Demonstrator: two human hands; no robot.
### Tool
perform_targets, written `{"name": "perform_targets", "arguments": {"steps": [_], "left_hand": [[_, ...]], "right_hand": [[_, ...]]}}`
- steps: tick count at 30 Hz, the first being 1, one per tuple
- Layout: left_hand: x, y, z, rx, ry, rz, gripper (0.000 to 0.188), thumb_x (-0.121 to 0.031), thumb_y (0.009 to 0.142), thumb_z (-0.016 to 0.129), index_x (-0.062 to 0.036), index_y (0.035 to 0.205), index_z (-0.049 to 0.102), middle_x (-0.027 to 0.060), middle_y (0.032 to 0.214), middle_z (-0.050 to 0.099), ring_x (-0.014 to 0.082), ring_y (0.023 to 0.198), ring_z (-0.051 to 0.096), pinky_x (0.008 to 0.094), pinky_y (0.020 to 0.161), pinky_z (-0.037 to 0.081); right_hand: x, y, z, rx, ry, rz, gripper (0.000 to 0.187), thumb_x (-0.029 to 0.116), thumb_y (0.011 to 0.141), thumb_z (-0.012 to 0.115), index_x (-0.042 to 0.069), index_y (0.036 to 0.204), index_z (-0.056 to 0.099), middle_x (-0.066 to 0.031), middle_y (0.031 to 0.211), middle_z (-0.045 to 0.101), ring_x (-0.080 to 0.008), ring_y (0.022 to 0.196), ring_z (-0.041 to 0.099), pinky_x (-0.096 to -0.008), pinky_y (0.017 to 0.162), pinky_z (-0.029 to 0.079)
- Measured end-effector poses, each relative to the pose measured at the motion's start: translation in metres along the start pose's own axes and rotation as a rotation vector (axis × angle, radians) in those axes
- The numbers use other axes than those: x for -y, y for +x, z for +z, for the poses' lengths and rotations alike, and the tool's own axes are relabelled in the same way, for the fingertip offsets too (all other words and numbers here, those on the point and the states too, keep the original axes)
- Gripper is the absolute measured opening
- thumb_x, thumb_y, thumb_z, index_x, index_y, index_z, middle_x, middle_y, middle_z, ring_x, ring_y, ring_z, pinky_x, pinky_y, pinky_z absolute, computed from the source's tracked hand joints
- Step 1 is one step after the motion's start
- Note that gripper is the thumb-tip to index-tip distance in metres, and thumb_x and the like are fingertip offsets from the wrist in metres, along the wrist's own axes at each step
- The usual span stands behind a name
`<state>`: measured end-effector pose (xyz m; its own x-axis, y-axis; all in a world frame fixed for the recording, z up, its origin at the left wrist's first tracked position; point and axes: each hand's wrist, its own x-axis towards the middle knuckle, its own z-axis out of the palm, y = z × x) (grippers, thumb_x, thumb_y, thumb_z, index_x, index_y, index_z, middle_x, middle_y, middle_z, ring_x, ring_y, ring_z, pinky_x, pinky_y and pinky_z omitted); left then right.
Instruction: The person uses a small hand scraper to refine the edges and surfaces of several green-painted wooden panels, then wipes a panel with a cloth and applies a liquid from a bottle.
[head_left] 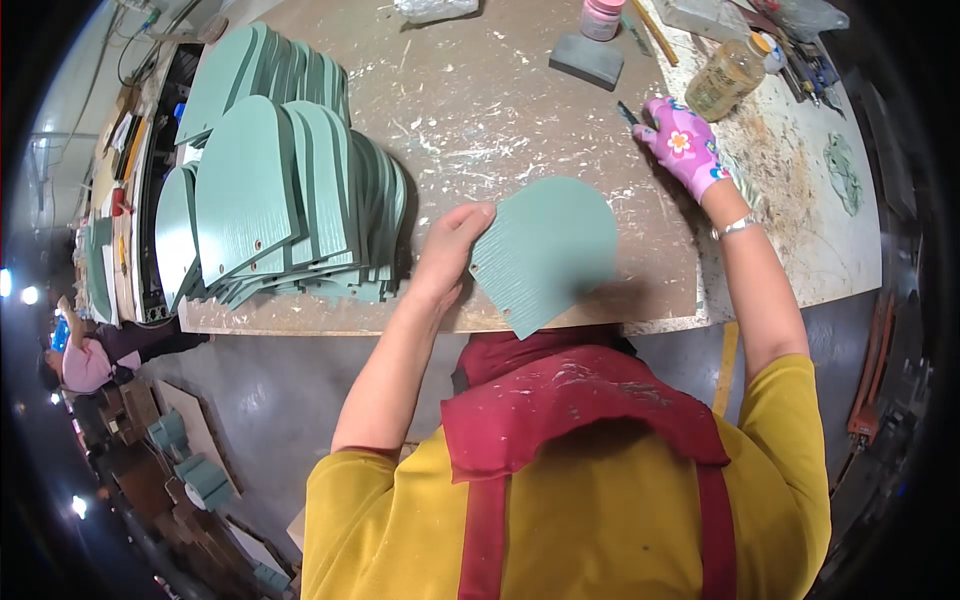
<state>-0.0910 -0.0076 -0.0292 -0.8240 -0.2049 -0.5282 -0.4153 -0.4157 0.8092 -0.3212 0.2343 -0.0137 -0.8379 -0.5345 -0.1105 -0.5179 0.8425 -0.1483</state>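
A green flat panel point(548, 235) with one rounded end and small holes along its straight edge is tilted over the table's front edge. My bare left hand point(450, 255) grips its left corner between thumb and fingers. Part of the panel's lower right is blurred. Farther right, my right hand point(685, 148) wears a pink flowered glove and pinches a thin dark tool point(627, 113), whose kind is too small to make out. That hand is apart from the panel, close to a bottle with an orange cap point(722, 82).
Several similar green panels point(245, 185) stand in leaning stacks at the table's left. Toward the back are a grey block point(586, 62), a pink jar point(601, 18) and a white wrapped packet point(436, 8). Green string point(843, 172) lies at right. Another person point(90, 362) is far left.
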Motion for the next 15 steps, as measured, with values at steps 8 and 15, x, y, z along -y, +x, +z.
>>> {"name": "perform_targets", "arguments": {"steps": [8, 15], "left_hand": [[-0.005, 0.03, -0.007, 0.066, 0.327, 0.021, 0.019, -0.018, 0.088, 0.061, -0.0028, 0.098, 0.065, 0.0024, 0.087, 0.063, 0.0119, 0.082, 0.057, 0.0267, 0.073, 0.044], [0.009, 0.02, 0.032, -0.246, 1.452, 0.783, 0.04, -0.035, 0.077, 0.067, -0.0073, 0.106, 0.062, 0.009, 0.109, 0.057, 0.0277, 0.103, 0.052, 0.0421, 0.087, 0.036]], "right_hand": [[-0.029, 0.02, 0.034, -0.034, 0.198, 0.188, 0.041, 0.031, 0.084, 0.061, 0.002, 0.112, 0.053, -0.022, 0.107, 0.059, -0.0378, 0.101, 0.056, -0.0414, 0.085, 0.044], [-0.009, 0.003, 0.018, 0.0, 0.126, 0.099, 0.031, 0.031, 0.087, 0.057, 0.003, 0.101, 0.056, -0.0196, 0.105, 0.059, -0.0374, 0.096, 0.058, -0.0442, 0.084, 0.046]]}}
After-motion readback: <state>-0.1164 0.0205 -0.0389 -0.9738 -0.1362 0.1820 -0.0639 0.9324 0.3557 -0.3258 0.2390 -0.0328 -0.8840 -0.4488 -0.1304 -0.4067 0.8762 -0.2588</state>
